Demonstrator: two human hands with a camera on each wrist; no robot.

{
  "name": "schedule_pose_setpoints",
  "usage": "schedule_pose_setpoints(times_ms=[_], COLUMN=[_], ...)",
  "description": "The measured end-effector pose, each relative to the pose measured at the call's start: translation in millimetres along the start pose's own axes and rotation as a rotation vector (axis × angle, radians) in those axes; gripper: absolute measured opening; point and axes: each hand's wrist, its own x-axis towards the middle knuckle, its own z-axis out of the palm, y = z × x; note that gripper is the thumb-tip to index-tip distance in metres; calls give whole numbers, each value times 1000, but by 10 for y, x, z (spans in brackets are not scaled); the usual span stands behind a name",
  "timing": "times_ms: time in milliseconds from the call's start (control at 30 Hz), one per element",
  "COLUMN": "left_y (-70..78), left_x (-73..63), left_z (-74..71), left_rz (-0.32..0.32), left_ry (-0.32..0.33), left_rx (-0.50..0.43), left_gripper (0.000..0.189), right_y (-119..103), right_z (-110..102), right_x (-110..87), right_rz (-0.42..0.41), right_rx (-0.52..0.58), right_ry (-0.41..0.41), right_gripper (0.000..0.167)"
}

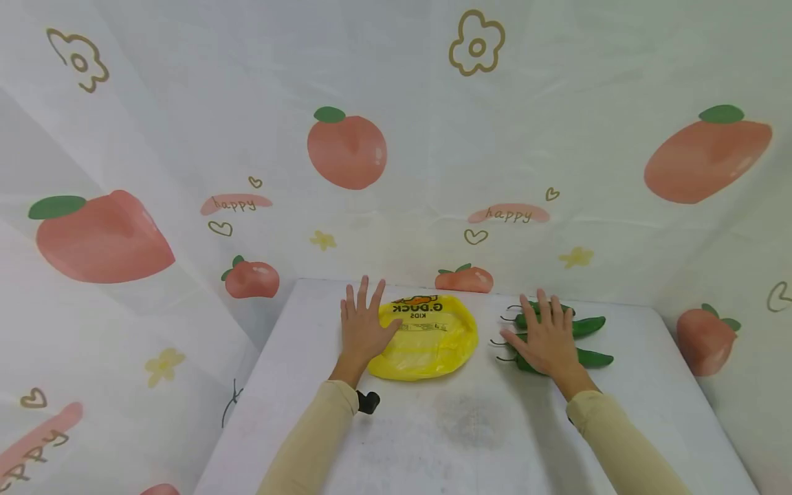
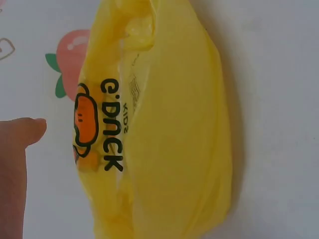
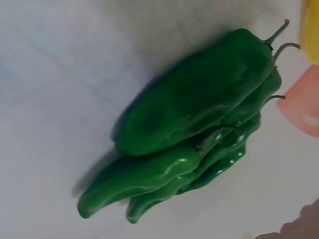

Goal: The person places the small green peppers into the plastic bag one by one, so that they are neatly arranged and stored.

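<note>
Peppers [image 3: 194, 99], green and glossy, bunch together in my right wrist view, where I can see one stem lying across its neighbours. My head view covers their middles with the right hand [image 1: 544, 340], fingers straight and fanned out; the wrist camera gives me only a sliver of hand in its lower corner, so I cannot tell whether it touches them. Left of them on the white table [image 1: 464, 447] sits the yellow bag [image 1: 427, 354]. The left hand [image 1: 361, 333], also spread and gripping nothing, overlaps its edge from the head camera, yet my left wrist view shows a gap between thumb [image 2: 22, 134] and bag, and more of the orange print [image 2: 87, 119].
</note>
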Motion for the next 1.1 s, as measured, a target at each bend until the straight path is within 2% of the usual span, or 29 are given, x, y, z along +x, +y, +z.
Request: schedule_pose_setpoints(times_ms=[233, 467, 600, 867, 1100], left_y=[-125, -212, -258, -449, -535], left_x=[-38, -64, -98, -144, -188], left_z=[43, 79, 78, 197, 253], left_rz=[-35, -42, -49, -84, -107], left_ry=[28, 48, 26, -38, -72], left_rx=[-61, -198, -266, -380, -488], left_gripper=[92, 87, 83, 75, 69], right_y=[93, 186, 220, 283, 332], right_z=[11, 59, 89, 165, 223], right_x=[-92, -194, -251, -346, -437], right_rz=[3, -18, 9, 32, 43], right_rx=[35, 35, 43, 64, 77], right_ry=[-16, -16, -28, 32, 82], right_gripper=[92, 93, 96, 95, 90])
